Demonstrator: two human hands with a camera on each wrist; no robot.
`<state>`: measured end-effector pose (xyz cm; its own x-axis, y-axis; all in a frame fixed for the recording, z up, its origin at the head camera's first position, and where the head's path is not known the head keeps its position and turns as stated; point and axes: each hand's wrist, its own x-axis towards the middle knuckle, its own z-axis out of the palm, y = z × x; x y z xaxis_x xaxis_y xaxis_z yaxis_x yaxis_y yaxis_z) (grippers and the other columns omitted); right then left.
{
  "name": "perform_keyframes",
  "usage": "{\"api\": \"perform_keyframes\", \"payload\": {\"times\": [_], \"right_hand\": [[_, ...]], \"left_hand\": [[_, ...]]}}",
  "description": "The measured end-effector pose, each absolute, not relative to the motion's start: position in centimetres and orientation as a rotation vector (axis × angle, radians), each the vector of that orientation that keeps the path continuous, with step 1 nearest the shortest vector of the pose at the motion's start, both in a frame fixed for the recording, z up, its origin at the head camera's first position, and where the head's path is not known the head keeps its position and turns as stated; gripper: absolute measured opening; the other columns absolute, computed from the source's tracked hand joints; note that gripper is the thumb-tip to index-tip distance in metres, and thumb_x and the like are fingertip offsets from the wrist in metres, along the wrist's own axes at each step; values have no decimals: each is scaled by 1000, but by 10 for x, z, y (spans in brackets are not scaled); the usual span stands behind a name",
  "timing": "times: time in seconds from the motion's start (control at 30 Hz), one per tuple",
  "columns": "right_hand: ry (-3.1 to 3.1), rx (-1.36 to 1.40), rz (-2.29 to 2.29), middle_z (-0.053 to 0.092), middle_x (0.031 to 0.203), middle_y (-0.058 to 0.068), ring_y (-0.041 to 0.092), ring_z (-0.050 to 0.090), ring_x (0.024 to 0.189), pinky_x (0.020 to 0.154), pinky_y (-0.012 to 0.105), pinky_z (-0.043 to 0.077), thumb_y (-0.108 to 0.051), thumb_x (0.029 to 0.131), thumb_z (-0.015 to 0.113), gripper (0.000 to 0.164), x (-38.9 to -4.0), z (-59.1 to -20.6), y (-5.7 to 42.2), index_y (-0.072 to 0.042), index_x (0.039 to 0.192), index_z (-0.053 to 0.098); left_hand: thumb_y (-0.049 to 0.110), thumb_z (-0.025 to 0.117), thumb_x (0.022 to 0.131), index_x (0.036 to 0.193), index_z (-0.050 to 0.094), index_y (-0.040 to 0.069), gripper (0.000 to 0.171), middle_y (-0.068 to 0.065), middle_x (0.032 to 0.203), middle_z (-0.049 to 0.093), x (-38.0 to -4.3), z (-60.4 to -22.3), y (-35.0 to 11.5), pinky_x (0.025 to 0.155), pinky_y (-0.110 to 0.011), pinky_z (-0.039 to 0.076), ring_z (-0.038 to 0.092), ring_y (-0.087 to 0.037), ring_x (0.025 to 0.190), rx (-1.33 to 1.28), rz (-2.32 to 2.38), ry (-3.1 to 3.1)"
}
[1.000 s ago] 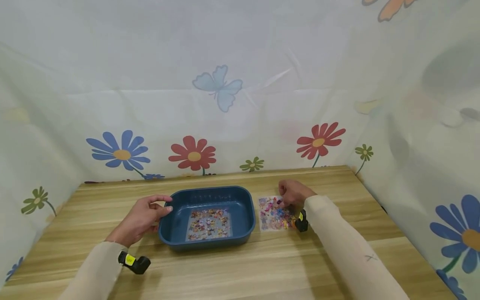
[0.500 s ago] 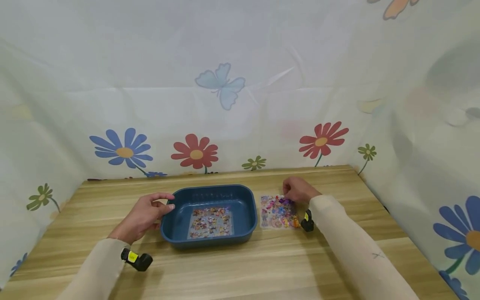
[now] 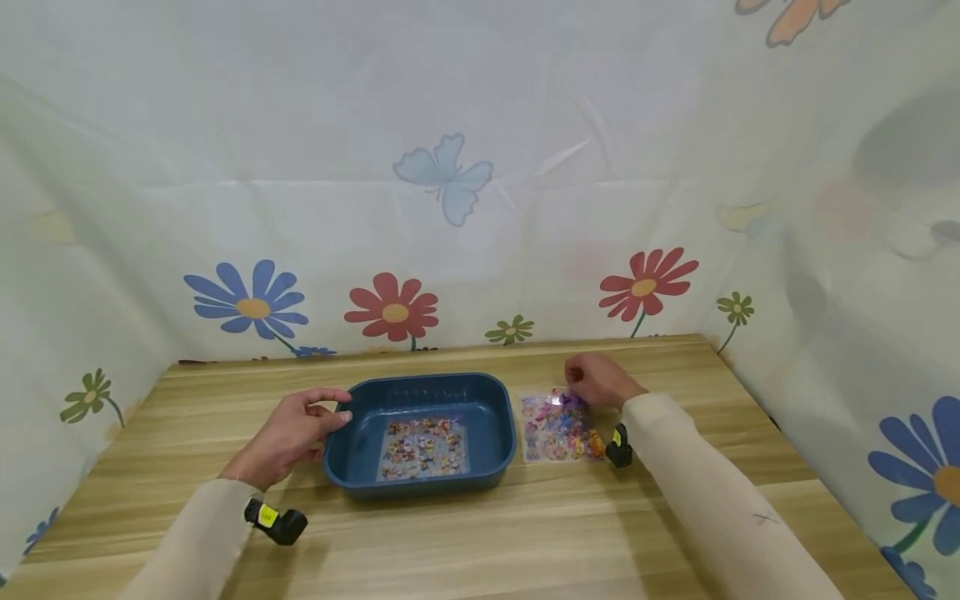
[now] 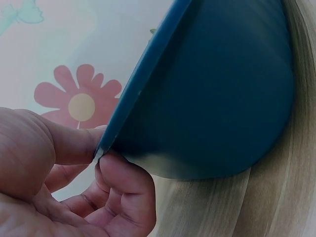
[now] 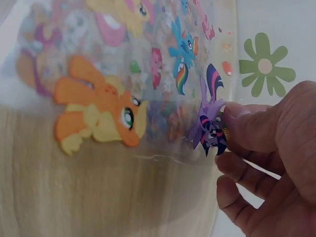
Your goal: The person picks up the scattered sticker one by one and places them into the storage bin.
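Brown wood with light and dark streaks is seen all over the table. It is closed in by white walls with creases in them. On these are printed a pale blue butterfly, blue flowers, red flowers and green flowers. Cream sleeves are worn, and a black box is strapped at each wrist.

On the table a blue tray is set, and the inner sheet, full of little pictures, is laid flat in it. The tray's left rim is pinched by the left hand. To the right of the tray, near but apart, the outer sheet is seen. It is clear, and fainter pictures are seen through it. Its far right edge is pinched by the right hand, right by a purple pony. An orange pony is printed nearer the front.

Since a second ago, the right hand has been moved back a little, so less of the outer sheet is covered. A bright shine is now seen on it. The tray is held just as before.
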<state>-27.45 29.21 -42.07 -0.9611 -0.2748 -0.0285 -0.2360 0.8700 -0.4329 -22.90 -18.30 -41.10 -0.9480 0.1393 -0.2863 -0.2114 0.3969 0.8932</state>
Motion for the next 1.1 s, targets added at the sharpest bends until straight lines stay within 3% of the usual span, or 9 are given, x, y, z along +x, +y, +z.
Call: {"api": "perform_keyframes", "payload": {"times": [0.43, 0.8, 1.1], "right_hand": [[2970, -472, -850, 70, 89, 10, 18, 60, 79, 77, 35, 53, 4, 95, 61, 14, -274, -414, 306, 0, 95, 74], [2865, -399, -1052, 74, 91, 15, 17, 60, 76, 68, 29, 52, 3, 96, 62, 15, -275, -404, 314, 3, 97, 76], [2723, -330, -1204, 74, 94, 18, 16, 66, 74, 67, 31, 61, 2, 100, 59, 19, -273, -390, 320, 9, 108, 74]], "left_hand": [[18, 64, 104, 146, 52, 6, 44, -5, 93, 54, -228, -411, -184, 60, -32, 48, 46, -18, 68, -43, 1564, 2348], [18, 63, 105, 146, 52, 6, 44, -5, 92, 54, -229, -411, -184, 59, -31, 48, 47, -18, 67, -43, 1563, 2352], [18, 65, 104, 145, 52, 6, 45, -6, 93, 55, -230, -410, -183, 59, -31, 48, 48, -20, 69, -57, 1554, 2356]]}}
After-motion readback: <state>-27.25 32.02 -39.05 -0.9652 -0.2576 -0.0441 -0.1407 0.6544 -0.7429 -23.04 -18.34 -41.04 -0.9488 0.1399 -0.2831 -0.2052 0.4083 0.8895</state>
